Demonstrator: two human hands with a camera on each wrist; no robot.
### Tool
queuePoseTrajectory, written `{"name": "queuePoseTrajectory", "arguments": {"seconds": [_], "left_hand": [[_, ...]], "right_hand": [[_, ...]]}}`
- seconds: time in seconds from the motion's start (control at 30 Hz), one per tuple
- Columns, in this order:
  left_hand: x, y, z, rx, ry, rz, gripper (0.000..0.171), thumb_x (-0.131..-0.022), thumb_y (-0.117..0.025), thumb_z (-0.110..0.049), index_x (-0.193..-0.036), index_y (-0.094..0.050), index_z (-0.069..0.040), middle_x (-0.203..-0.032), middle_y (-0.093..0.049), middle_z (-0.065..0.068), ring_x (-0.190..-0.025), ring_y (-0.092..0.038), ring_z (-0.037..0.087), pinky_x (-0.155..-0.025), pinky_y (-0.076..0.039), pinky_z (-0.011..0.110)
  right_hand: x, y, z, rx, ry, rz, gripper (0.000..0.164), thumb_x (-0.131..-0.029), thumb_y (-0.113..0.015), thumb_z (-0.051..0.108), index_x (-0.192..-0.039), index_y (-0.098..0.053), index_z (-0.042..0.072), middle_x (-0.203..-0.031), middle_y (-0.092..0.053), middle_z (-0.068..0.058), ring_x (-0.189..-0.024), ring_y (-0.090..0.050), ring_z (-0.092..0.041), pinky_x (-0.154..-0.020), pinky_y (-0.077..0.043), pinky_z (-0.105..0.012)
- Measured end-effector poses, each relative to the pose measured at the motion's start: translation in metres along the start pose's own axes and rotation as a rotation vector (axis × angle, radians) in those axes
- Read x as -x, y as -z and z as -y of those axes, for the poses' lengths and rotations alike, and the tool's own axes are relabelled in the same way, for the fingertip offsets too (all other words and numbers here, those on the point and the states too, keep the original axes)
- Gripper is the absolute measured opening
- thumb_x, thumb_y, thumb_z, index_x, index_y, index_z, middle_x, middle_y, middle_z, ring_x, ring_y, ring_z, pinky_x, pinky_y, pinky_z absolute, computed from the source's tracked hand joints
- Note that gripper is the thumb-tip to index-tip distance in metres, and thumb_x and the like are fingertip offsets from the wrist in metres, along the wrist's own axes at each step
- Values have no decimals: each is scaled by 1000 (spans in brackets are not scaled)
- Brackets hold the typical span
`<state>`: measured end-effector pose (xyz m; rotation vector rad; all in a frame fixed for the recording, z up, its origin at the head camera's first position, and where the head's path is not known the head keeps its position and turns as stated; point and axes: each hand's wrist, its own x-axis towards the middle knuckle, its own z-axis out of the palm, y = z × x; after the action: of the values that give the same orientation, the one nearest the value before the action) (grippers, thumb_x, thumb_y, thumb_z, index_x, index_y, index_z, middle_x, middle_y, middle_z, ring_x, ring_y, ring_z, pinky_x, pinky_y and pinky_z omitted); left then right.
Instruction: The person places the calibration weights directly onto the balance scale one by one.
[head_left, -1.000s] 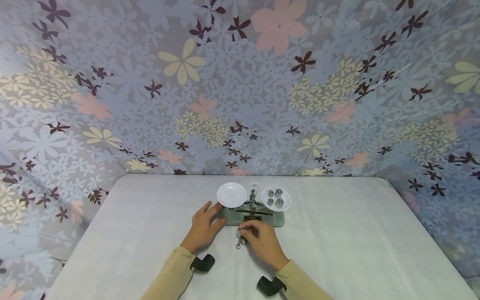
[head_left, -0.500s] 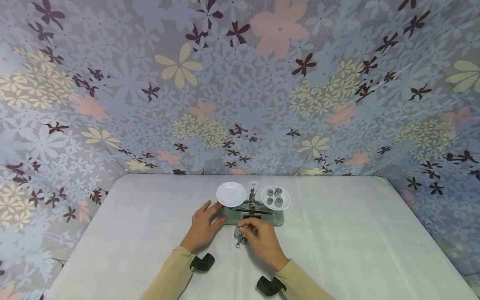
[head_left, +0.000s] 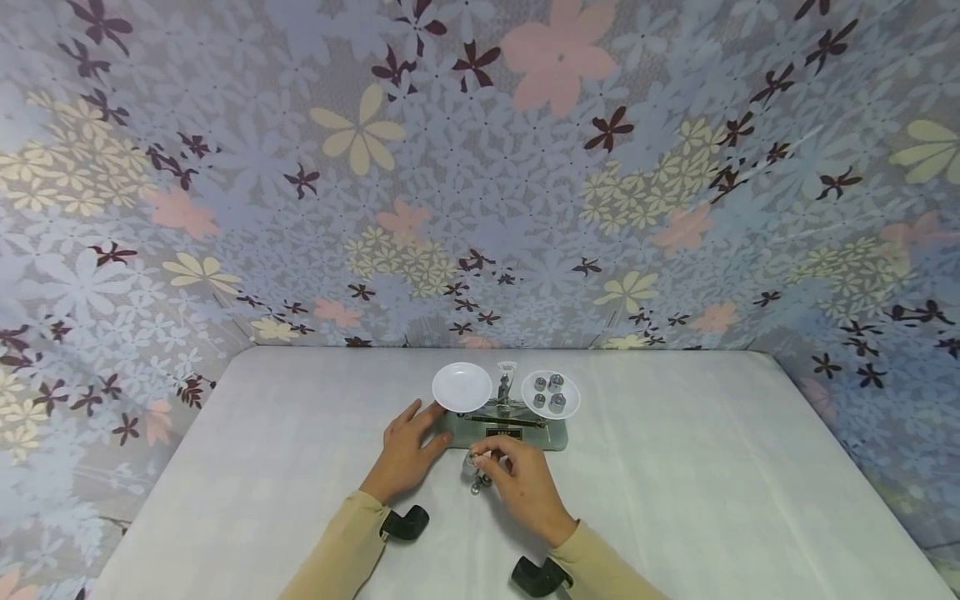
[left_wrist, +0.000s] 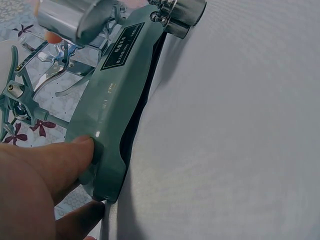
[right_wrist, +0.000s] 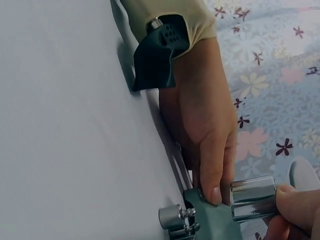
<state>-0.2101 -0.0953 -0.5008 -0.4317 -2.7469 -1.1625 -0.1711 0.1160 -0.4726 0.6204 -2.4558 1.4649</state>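
Observation:
A green balance scale (head_left: 555,437) stands on the table with a white pan on each side. My left hand (head_left: 408,454) grips the left end of its base, and the thumb (left_wrist: 82,147) lies on top of the base in the left wrist view. My right hand (head_left: 525,482), in front of the base, pinches a shiny cylindrical metal weight (right_wrist: 253,198) at one end; the fingertips hide that end. Smaller knobbed weights (right_wrist: 171,217) stand close by on the table. The left pan (head_left: 462,387) is bare, while several short metal pieces (head_left: 557,401) sit in the right pan (head_left: 573,407).
A white cloth covers the table (head_left: 712,475). Flower-patterned fabric (head_left: 480,183) rises behind it and along both sides. Black wrist cameras (head_left: 405,523) are strapped over the beige sleeves (head_left: 341,542).
My right hand has shifted slightly to the left with the metal weight. The left hand keeps its place on the scale, and the pieces in the right pan have not moved.

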Motion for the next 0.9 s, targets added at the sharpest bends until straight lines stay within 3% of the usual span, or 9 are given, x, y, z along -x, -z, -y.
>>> {"name": "queuePoseTrajectory", "arguments": {"seconds": [0.53,0.9], "left_hand": [[5,-3,-4,-10,-14,-32,50,-99,-63,-23,-144,-54,-3,-148,-52,14,-145,-30,44,-115,-18,66],[4,-2,-5,-17,-6,-18,50,-99,-62,-21,-144,-53,-2,-149,-51,15,-145,-29,44,-115,-17,66]], "right_hand": [[4,2,4,-68,23,-41,5,-94,-70,11,-98,-73,12,-92,-71,4,-76,-56,-8,-61,-46,-22],[4,4,11,-86,8,-65,6,-96,-69,16,-101,-72,15,-96,-72,1,-74,-56,-6,-62,-47,-22]]}}
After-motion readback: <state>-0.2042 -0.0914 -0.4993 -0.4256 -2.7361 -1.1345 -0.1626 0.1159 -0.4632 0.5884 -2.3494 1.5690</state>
